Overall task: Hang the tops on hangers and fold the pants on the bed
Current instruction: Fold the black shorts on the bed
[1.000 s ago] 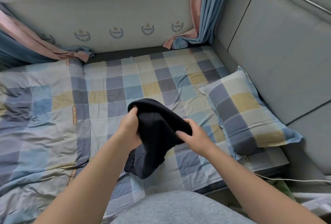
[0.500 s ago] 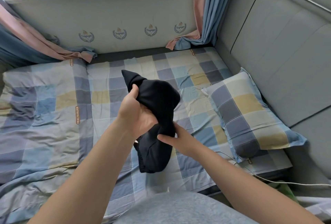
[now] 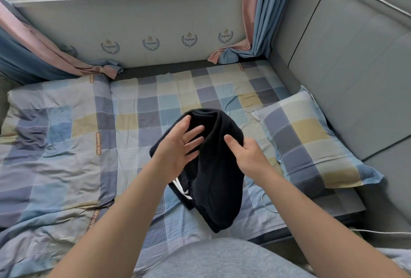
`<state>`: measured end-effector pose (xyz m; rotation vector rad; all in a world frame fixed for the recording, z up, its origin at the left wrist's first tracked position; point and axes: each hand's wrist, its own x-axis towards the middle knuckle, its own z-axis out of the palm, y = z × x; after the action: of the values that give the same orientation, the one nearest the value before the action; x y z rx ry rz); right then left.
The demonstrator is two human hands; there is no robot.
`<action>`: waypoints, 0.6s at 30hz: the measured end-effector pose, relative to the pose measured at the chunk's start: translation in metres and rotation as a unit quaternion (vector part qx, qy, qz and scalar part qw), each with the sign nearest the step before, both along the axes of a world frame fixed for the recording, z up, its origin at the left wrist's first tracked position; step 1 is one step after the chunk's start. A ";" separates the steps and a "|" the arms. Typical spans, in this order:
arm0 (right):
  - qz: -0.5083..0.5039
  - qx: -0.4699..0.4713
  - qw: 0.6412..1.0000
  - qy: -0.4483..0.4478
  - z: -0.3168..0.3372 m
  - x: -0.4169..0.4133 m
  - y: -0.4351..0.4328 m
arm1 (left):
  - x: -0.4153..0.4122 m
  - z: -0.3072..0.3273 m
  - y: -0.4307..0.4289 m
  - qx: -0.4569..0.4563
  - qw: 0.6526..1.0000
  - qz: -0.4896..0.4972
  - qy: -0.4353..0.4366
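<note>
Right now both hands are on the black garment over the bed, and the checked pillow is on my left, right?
Not quite: the head view shows the checked pillow on your right. The left hand and right hand are both on the black garment over the bed.

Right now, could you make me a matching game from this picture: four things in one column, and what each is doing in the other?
1 black garment
2 pillow
3 left hand
4 right hand

A fingers straight and spread
B lies on the bed
C grips black cloth
D hangs from a hand's grip

Pairs: 1-D, 2-B, 3-A, 4-C
</note>
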<state>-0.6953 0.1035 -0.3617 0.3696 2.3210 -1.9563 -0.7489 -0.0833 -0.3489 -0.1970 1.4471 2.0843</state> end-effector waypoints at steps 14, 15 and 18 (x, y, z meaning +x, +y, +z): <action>-0.051 -0.099 0.994 -0.013 0.021 -0.014 0.009 | 0.039 -0.065 0.009 -0.263 0.939 -0.150 0.165; -0.039 -0.118 0.992 -0.013 0.018 -0.012 0.010 | 0.039 -0.061 0.009 -0.252 0.945 -0.132 0.159; 0.006 -0.166 0.986 -0.021 0.005 -0.001 0.015 | 0.036 -0.045 0.008 -0.215 0.962 -0.061 0.157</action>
<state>-0.6965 0.1181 -0.3564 0.3615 1.9169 -2.2510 -0.7126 -0.0755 -0.3939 0.0610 2.0425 1.7327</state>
